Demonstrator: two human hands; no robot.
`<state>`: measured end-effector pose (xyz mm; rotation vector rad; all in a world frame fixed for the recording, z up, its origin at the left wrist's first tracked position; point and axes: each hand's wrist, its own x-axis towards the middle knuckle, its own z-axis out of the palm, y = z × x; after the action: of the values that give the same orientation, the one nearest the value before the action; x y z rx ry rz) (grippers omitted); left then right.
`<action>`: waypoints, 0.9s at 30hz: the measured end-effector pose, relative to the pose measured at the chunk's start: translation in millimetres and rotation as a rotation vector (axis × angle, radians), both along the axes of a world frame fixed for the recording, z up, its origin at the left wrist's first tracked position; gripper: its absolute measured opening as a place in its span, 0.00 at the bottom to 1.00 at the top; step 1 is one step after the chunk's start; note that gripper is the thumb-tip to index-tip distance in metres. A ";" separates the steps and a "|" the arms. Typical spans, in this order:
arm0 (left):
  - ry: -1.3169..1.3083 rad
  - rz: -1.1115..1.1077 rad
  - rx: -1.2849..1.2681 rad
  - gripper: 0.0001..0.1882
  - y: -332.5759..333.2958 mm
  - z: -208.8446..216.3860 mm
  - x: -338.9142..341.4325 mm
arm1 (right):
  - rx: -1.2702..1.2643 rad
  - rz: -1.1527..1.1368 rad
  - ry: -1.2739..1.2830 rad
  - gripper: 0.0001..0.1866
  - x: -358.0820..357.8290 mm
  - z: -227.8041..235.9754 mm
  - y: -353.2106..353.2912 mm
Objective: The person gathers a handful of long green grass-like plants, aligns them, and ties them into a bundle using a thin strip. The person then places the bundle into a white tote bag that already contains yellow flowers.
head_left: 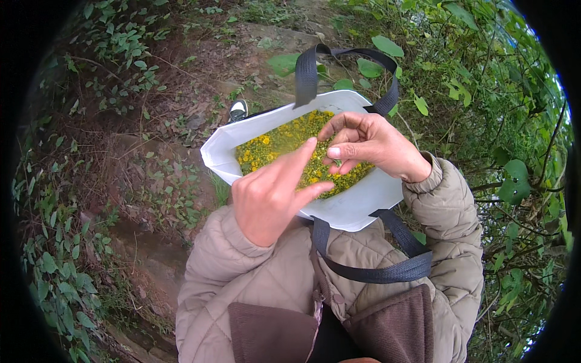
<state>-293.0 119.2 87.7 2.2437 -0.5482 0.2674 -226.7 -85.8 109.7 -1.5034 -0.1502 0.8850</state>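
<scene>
A white bag (354,209) with dark woven handles gapes in front of my body. Inside lies a heap of small yellow flowers and green buds (281,136). Over the bag's left part, my left hand (266,190) has its index finger and thumb stretched apart, and nothing shows between them. My right hand (372,145) is above the flowers with thumb and fingers pinched together. A small green plant bit (338,163) sticks out at the right fingertips. How much of it the fingers cover cannot be seen.
One bag handle (387,273) droops over my quilted jacket; the other handle (307,78) arches at the far side. A dark shoe with a white toe (238,110) shows beyond the bag. Leafy shrubs (514,181) crowd the right, and low plants (60,272) grow along the left slope.
</scene>
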 end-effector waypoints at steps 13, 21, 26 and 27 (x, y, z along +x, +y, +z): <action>0.033 -0.026 -0.143 0.19 -2.6 -6.4 -3.4 | 0.083 0.010 -0.020 0.14 -9.3 -3.1 -1.0; 0.046 0.017 -0.177 0.26 -10.0 -11.8 -4.8 | -0.322 0.032 -0.969 0.22 -27.8 12.3 6.7; 0.027 0.026 -0.161 0.32 -11.7 -10.8 -5.3 | -0.284 0.072 -1.023 0.17 -27.4 6.5 12.9; 0.038 0.019 -0.169 0.33 -11.5 -9.9 -5.4 | -0.255 0.074 -1.052 0.16 -26.4 5.0 14.3</action>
<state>-298.4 107.7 77.8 2.0872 -0.4671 0.2697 -253.1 -71.5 114.7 -2.0896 -0.8842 0.0823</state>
